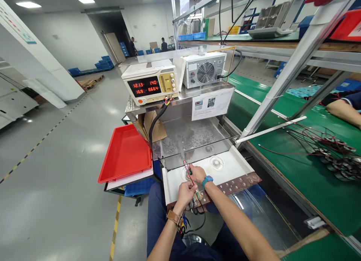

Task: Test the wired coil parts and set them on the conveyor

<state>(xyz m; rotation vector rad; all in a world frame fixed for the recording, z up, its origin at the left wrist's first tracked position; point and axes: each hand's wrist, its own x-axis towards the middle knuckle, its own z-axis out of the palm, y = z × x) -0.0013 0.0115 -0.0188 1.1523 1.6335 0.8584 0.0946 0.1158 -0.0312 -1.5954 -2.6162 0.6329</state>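
Note:
With fingers closed, my right hand (197,173), which wears a blue watch (207,180), grips a small dark-and-green part (188,172) over the white tray (203,171). A thin red wire (185,164) loops up from that part and down to my left hand (185,194), where thumb and fingers pinch it. A brown strap (174,217) circles my left wrist. Just right of my left fingertips is a green-sleeved connector (198,195) with a dark cable, by the tray's brown drilled front strip (231,185). A round white fixture (217,163) sits in the tray.
A power supply with a lit red display (150,84) and a second grey fan-fronted unit (205,71) stand on the metal shelf ahead. A red tray (126,154) is at left. Wired round parts (338,159) lie on the green bench at right, near another person's arm (345,110).

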